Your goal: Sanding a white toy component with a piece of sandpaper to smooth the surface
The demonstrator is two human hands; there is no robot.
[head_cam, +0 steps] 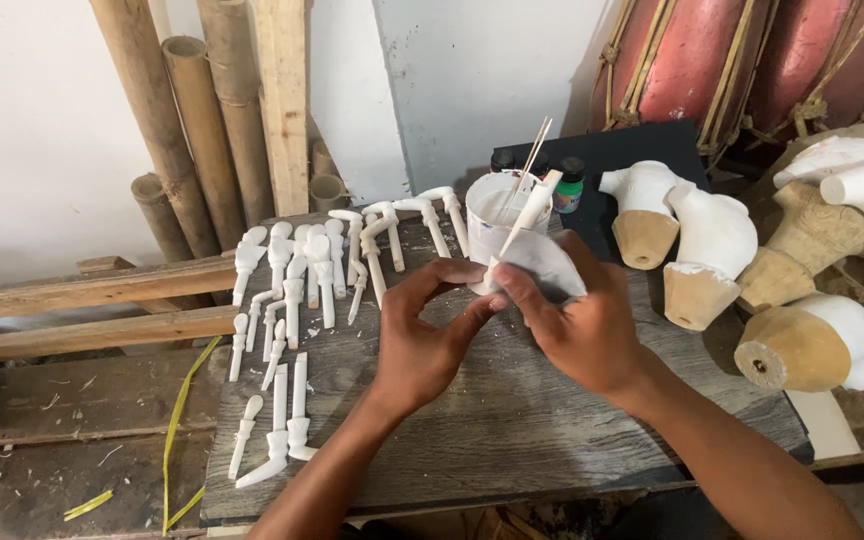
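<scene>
Hands at frame centre over grey tabletop (512, 420): right hand (582, 325) pinches slim white-painted carved arm piece (527, 215) through white cloth (547, 262); left hand (422, 340), fingers closed, steadies lower end. Piece likely light, stiff, brittle; hold near thicker base.

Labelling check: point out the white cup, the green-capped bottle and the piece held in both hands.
white cup (485, 212), head view, left wall.
green-capped bottle (570, 187), head view, green cap.
held white piece (529, 212), head view, upper shaft.

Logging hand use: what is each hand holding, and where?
Both hands pinch the lower end of a white-painted stick piece; right hand also holds a white cloth; left hand holds nothing else.
</scene>
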